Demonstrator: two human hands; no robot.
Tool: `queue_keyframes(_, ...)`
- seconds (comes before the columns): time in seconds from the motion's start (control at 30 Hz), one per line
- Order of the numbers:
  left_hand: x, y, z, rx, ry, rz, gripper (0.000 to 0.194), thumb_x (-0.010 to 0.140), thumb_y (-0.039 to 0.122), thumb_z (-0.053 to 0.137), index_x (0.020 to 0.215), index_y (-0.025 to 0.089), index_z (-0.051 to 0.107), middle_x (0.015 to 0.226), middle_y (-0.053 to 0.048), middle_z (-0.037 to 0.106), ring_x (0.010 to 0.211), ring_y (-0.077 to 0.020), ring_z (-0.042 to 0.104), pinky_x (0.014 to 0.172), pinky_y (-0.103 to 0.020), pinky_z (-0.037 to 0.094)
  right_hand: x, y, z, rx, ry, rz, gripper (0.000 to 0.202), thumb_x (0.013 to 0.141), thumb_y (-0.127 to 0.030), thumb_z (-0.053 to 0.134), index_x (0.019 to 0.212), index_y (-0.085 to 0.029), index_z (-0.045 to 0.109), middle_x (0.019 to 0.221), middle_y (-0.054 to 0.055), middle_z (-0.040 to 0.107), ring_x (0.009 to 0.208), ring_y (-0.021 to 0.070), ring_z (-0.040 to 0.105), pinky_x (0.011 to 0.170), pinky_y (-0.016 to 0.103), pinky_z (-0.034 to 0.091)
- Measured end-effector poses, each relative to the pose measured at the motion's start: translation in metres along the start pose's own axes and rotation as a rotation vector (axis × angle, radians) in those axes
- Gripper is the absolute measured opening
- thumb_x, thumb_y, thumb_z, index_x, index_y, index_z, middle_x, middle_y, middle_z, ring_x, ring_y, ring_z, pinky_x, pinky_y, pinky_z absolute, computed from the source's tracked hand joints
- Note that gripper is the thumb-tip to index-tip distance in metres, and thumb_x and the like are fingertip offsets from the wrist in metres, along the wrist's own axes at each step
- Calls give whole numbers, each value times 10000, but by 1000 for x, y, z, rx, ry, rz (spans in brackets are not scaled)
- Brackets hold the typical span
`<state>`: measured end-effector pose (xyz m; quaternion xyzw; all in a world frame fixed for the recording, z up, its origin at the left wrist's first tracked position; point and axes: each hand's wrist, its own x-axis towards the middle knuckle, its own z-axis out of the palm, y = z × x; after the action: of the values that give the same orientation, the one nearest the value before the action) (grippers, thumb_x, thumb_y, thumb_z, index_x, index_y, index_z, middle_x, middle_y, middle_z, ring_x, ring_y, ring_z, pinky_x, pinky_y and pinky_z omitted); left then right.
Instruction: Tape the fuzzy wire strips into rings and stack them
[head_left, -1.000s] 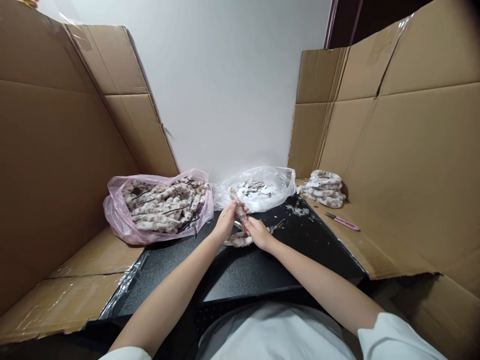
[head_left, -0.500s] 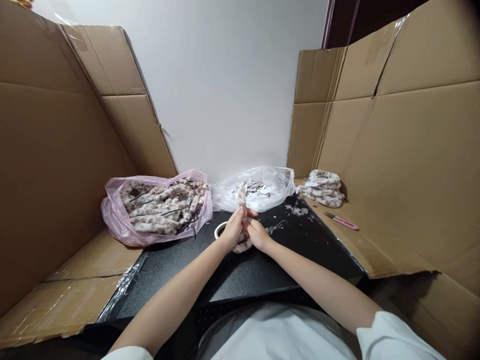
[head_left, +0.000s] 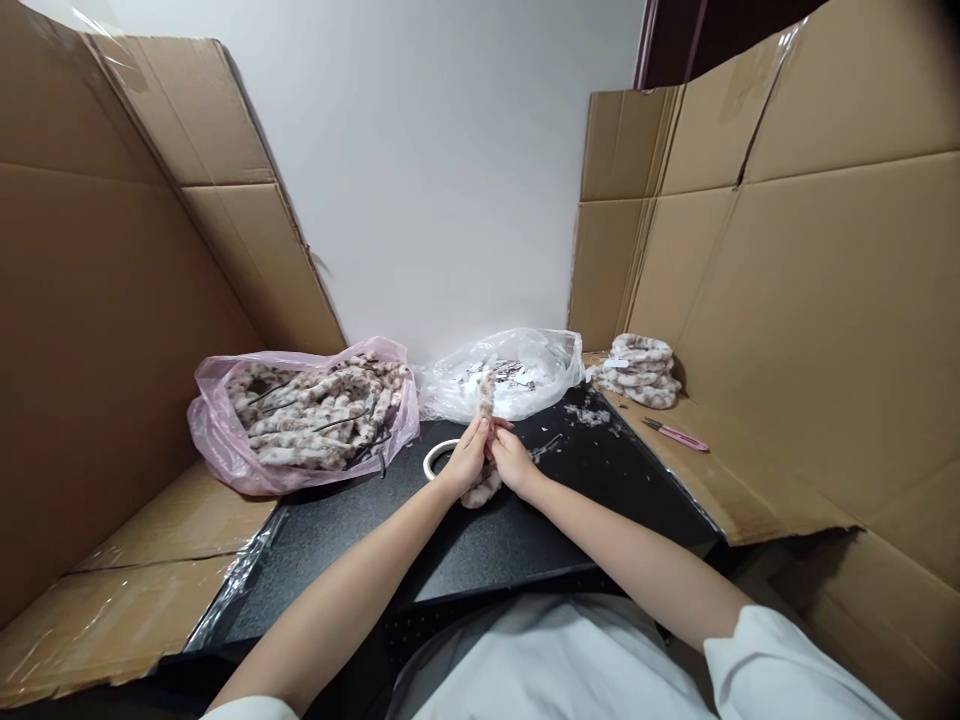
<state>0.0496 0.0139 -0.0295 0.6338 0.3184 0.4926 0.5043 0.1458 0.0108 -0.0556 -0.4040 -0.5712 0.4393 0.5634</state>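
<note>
Both hands closed on one mottled furry strip: left hand (head_left: 465, 462) and right hand (head_left: 514, 464) pressed together, fingertips meeting. Strip (head_left: 487, 394) projects past the fingers toward the clear plastic bag (head_left: 555, 352); more fur shows below the hands, over the black tabletop (head_left: 337, 545). White ring (head_left: 430, 464) lies just beside left hand. Pink-handled snips (head_left: 682, 436) rest well apart, at right.

a white top (head_left: 555, 665), all wrinkly with grey shadows, short white sleeves (head_left: 772, 665) with loose, wide edges, bare arms (head_left: 352, 590) below, bare left hand (head_left: 465, 460), bare right hand (head_left: 514, 464)
</note>
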Motion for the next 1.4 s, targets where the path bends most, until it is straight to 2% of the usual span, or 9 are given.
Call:
queue_keyframes(0.13, 0, -2, 2, -22, 7, -13, 461, 839, 553, 482, 982, 157, 670, 975, -73, 669, 947, -209, 583, 861, -297, 433, -1, -2, 0, 54, 37, -7, 293, 825, -482, 486, 766, -196, 511, 572, -34, 450, 551, 123, 426, 521, 242, 354)
queue_keyframes(0.3, 2, -2, 4, -89, 37, -32, 424, 803, 527, 555, 993, 166, 672, 1007, -71, 676, 1014, -217, 576, 935, -307, 403, -1, -8, -1, 99, 60, -15, 306, 814, -507, 487, 786, -203, 514, 588, -35, 445, 554, 122, 412, 521, 243, 342)
queue_keyframes(0.47, 5, 4, -1, -219, 16, -96, 405, 807, 486, 567, 1027, 157, 648, 878, -61, 690, 787, -178, 628, 667, -259, 474, 1, -8, -2, 87, 7, 43, 282, 818, -461, 492, 714, -198, 487, 564, -44, 438, 515, 108, 390, 516, 242, 320)
queue_keyframes(0.6, 8, 12, -6, -365, 80, -154, 364, 807, 493, 564, 938, 156, 606, 787, -53, 676, 702, -176, 635, 508, -231, 447, 1, -6, 0, 69, -58, 74, 238, 814, -387, 519, 688, -185, 500, 553, -40, 470, 506, 107, 419, 527, 242, 343)
queue_keyframes(0.77, 7, 14, -7, -339, 44, -126, 364, 766, 539, 596, 788, 182, 526, 726, -13, 613, 598, -134, 577, 389, -189, 346, 0, -6, 0, 67, -92, 69, 190, 818, -309, 514, 691, -170, 543, 578, -13, 544, 559, 127, 501, 597, 257, 414)
queue_keyframes(0.9, 7, 11, -6, -323, 62, -52, 377, 748, 543, 607, 751, 182, 500, 724, 0, 586, 668, -127, 571, 571, -227, 458, -2, -10, -4, -127, -56, -65, 164, 781, -267, 524, 669, -169, 592, 701, 20, 610, 698, 163, 541, 689, 280, 422)
queue_keyframes(1.0, 8, 7, -6, -317, 58, -28, 376, 744, 541, 607, 729, 182, 493, 757, -3, 593, 728, -133, 578, 700, -262, 480, -4, -14, -7, -258, 12, -141, 208, 742, -289, 549, 572, -171, 566, 709, 26, 591, 700, 163, 517, 663, 270, 401)
queue_keyframes(1.13, 7, 6, -6, -261, 37, -64, 387, 749, 556, 589, 766, 174, 531, 823, -23, 621, 712, -140, 583, 682, -272, 480, -6, -16, -9, -283, 27, -77, 185, 715, -308, 546, 591, -171, 566, 533, -26, 483, 524, 121, 418, 543, 250, 339)
queue_keyframes(1.4, 5, -1, -5, -171, 62, -79, 386, 731, 540, 623, 788, 159, 606, 812, -25, 632, 790, -152, 578, 791, -262, 460, -6, -14, -9, -273, 46, -61, 95, 679, -246, 547, 618, -174, 538, 563, -16, 551, 531, 120, 456, 533, 241, 353)
